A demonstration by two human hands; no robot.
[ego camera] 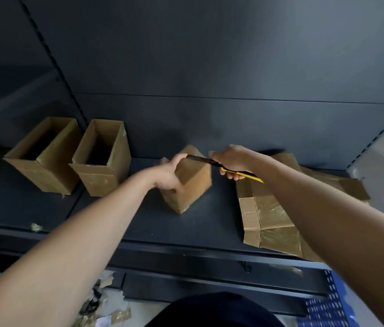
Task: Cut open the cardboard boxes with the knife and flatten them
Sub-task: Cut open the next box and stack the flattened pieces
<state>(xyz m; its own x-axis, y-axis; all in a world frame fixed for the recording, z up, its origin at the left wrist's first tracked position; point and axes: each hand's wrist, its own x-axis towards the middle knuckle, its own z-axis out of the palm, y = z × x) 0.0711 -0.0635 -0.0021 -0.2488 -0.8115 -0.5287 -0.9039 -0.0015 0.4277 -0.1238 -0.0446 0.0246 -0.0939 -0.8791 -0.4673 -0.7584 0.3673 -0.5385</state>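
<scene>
Gripping box (187,182), left hand (167,177); right hand (232,161) fisted around knife (224,166).

dark shelf (125,223), open boxes (102,159), flattened cardboard (271,220)

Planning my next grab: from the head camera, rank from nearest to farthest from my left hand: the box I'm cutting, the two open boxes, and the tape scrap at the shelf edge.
From the left hand:
1. Box being cut, held.
2. Right open box, left.
3. Left open box and tape scrap: too close to call.
</scene>
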